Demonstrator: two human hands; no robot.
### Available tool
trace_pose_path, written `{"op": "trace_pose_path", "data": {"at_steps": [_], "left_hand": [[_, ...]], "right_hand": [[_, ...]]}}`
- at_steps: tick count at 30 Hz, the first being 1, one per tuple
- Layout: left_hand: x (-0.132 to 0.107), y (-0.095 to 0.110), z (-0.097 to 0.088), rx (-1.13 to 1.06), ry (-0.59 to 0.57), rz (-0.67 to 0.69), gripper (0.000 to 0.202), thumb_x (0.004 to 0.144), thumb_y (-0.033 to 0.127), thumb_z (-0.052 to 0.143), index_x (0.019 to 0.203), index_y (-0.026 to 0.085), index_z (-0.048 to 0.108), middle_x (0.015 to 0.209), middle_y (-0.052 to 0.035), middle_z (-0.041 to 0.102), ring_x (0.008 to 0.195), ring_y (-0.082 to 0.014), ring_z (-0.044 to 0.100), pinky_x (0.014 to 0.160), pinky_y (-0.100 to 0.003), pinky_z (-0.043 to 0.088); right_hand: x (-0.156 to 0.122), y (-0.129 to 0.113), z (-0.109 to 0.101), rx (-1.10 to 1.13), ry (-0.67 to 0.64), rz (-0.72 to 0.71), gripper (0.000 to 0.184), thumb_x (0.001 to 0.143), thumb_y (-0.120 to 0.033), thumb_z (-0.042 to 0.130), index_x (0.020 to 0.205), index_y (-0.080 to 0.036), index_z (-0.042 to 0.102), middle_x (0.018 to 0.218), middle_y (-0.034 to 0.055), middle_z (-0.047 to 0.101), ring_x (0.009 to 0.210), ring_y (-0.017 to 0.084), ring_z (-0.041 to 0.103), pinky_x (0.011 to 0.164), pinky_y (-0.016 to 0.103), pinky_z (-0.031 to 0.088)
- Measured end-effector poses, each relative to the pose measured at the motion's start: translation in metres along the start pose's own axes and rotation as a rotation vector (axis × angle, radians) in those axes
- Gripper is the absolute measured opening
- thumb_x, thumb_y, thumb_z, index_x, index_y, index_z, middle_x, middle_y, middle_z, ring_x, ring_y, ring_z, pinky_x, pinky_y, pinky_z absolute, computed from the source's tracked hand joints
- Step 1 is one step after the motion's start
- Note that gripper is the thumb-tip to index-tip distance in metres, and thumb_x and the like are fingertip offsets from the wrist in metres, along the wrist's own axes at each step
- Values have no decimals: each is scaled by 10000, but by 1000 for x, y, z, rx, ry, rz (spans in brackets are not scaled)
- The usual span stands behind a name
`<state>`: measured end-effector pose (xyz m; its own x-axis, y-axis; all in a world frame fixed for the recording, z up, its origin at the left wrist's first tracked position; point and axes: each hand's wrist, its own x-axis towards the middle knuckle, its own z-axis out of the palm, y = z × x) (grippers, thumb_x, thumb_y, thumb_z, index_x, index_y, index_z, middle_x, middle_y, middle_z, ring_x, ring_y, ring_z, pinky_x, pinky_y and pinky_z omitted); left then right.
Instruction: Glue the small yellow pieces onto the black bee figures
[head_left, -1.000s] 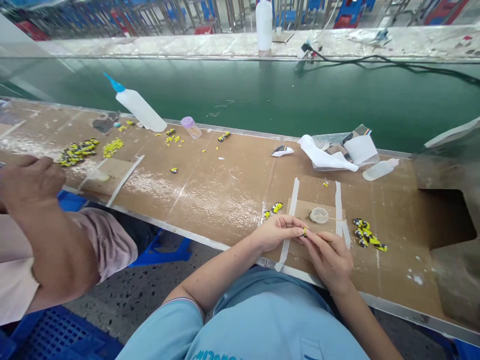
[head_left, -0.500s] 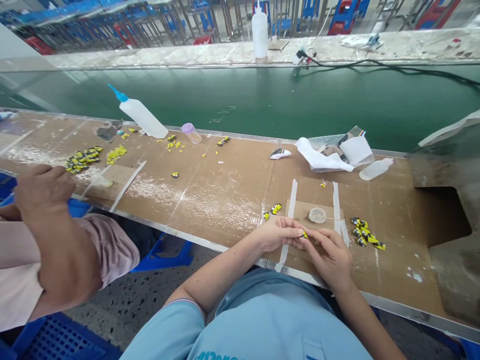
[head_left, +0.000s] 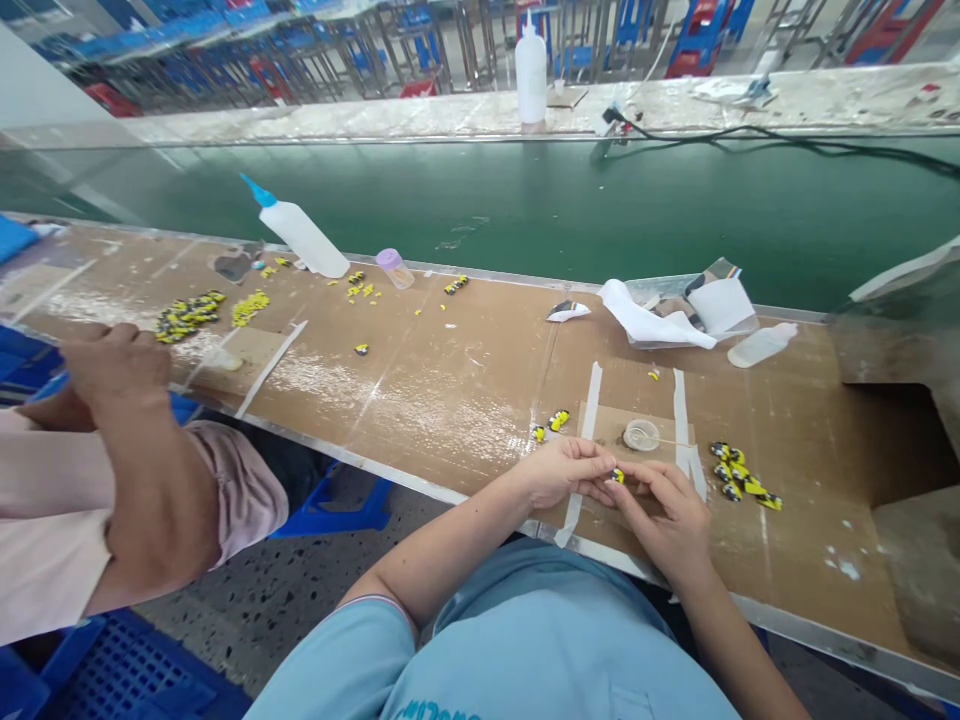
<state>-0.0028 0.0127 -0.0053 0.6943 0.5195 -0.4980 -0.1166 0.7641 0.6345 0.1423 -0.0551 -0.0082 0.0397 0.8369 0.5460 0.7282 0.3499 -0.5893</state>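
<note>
Between my fingertips is a small yellow-and-black piece (head_left: 617,475), partly covered by the fingers. My left hand (head_left: 571,470) pinches it from the left, and my right hand (head_left: 667,510) grips it from the right with thumb and fingers. Just behind my hands a small round clear dish (head_left: 641,434) sits on a taped-down cardboard square, a thin stick lying across its rim. To the right of my right hand lies a cluster of yellow-and-black pieces (head_left: 739,472). A couple more such pieces (head_left: 557,420) lie beyond my left hand.
A co-worker's hand (head_left: 116,365) is at the left, near a pile of yellow-and-black pieces (head_left: 189,315). Toward the back lie a blue-tipped bottle (head_left: 307,238), a purple-lidded jar (head_left: 394,268), crumpled white paper (head_left: 652,318) and a small bottle (head_left: 761,345). A grey box-like structure (head_left: 907,340) bounds the right.
The whole view has shifted slightly, so things appear a little farther right. Both hands keep the small piece pinched, which looks slightly turned between the fingers.
</note>
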Motion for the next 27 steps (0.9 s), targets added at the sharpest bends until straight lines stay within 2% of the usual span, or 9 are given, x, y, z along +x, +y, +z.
{"op": "trace_pose_path", "data": {"at_steps": [2,4,7,9,10,16,19,22,27], "left_hand": [[-1,-3,1,53,-2,12,562,467,536,821,782,118,618,647,-28,653,592,-127,626,659,-285,499],[-4,-2,1,200,73,88,489,558,529,779,794,137,608,649,-23,638,600,-136,610,649,-298,490],[-11,9,-6,631,404,379,213,744,363,666,782,159,618,706,-30,623,679,-147,581,702,-301,467],[-15,21,-13,936,604,540,90,758,238,636,816,170,633,806,-48,634,805,-176,568,789,-317,445],[-16,27,-16,1063,648,566,102,750,207,638,847,173,637,855,-58,639,860,-194,558,828,-334,433],[-7,33,-26,1458,522,498,220,818,101,493,952,164,656,932,-88,634,941,-218,525,874,-354,418],[-2,29,-28,1516,514,529,335,811,36,407,983,172,661,938,-92,608,934,-209,518,851,-337,431],[-2,32,-29,1440,495,571,376,780,9,402,979,184,670,946,-83,592,932,-197,529,848,-331,442],[-4,35,-23,900,440,623,241,802,118,502,969,164,670,1003,-82,604,872,-151,592,836,-311,474]], "right_hand": [[0,3,-5,-29,-18,-22,167,873,-346,565,887,-205,652,749,11,619,567,89,540,517,212,467],[0,11,-14,-96,-10,-33,200,874,-376,553,847,-208,657,737,14,621,562,96,535,517,227,447],[-2,29,-31,-267,22,-3,305,867,-462,532,780,-201,662,689,23,604,543,112,508,496,254,397],[-4,40,-42,-384,42,62,387,863,-529,498,768,-196,670,672,35,591,534,126,495,477,267,371],[-5,44,-46,-433,51,99,413,863,-548,481,774,-194,676,676,42,591,540,133,499,477,270,368],[-3,46,-48,-489,89,194,521,850,-634,421,822,-191,693,704,52,593,534,140,497,472,276,364],[4,39,-41,-421,102,197,508,841,-636,442,820,-196,696,695,37,591,496,118,466,456,271,354],[12,33,-35,-294,104,169,441,840,-585,497,845,-192,696,670,20,588,494,110,467,470,262,375],[20,29,-26,-134,97,139,269,872,-417,543,900,-195,692,721,12,633,503,94,495,508,242,420]]}}
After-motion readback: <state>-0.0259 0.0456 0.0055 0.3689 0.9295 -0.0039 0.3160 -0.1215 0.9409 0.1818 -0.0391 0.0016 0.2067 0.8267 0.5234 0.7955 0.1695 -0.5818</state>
